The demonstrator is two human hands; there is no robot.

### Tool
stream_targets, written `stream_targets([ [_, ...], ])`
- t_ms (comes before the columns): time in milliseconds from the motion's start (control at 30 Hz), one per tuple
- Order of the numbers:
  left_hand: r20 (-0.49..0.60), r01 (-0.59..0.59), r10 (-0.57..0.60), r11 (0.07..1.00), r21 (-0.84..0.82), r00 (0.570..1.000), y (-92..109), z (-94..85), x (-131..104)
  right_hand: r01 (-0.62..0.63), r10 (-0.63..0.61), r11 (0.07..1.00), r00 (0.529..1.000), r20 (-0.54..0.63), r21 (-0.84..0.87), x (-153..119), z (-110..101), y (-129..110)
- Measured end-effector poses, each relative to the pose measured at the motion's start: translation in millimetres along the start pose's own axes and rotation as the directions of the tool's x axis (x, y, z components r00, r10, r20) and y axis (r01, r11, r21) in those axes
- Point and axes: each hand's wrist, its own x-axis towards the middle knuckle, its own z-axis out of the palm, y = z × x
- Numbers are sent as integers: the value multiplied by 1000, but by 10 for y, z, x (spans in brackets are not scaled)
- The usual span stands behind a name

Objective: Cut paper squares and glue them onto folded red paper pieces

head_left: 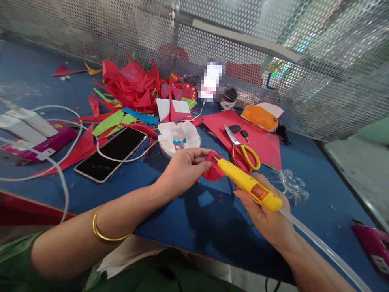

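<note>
My left hand [185, 169] pinches a small red paper piece [214, 172] between thumb and fingers, above the blue table. In my right hand [267, 215] is a yellow glue gun [246, 180], its metal nozzle at the upper edge of the red piece; whether the two touch I cannot tell. A long clear glue stick [322, 245] sticks out of the gun's rear. Just beyond my left hand stands a bowl [162, 138] lined with white paper, with tiny blue and orange bits inside. Scissors [243, 154] with red and yellow handles lie behind the gun.
Red paper scraps [133, 87] are heaped at the back. A black-screened phone [112, 154] and white cables lie left, near purple power strips [51, 142]. A red sheet [267, 148] carries keys [244, 134] and an orange piece [259, 117]. Perforated metal panels [136, 36] border the table.
</note>
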Motion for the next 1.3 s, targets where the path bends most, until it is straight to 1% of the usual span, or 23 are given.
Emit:
stream_targets([
  [133, 4, -12, 12, 1000, 5, 1000, -5, -3, -5, 15, -15, 1000, 1000, -4, -7, 5, -2, -5],
  [300, -5, 19, -19, 1000, -9, 1000, 29, 4, -11, 11, -12, 999, 1000, -10, -31, 9, 4, -3],
  [500, -3, 6, -6, 1000, -17, 1000, 29, 12, -6, 17, -18, 999, 1000, -19, -30, 6, -7, -22],
  [667, -8, 18, -18, 999, -35, 1000, 45, 13, -5, 18, -19, 999, 1000, -19, -30, -15, -9, -7],
  [833, -13, 18, -18, 999, -49, 1000, 63, 14, -13, -1, 0, 1000, 1000, -14, -31, -21, -3, 1],
  [1033, -13, 26, -27, 997, -73, 1000, 80, 21, -22, 17, -19, 999, 999, -32, -49, -19, -14, -13],
  [1133, -22, 36, -38, 997, -65, 999, 98, 22, -24, 24, -26, 998, 999, -37, -54, -15, -15, -15],
  [1300, 8, 43, -43, 998, -36, 999, 112, 12, -28, 26, -28, 998, 999, -35, -50, -28, -12, -11],
])
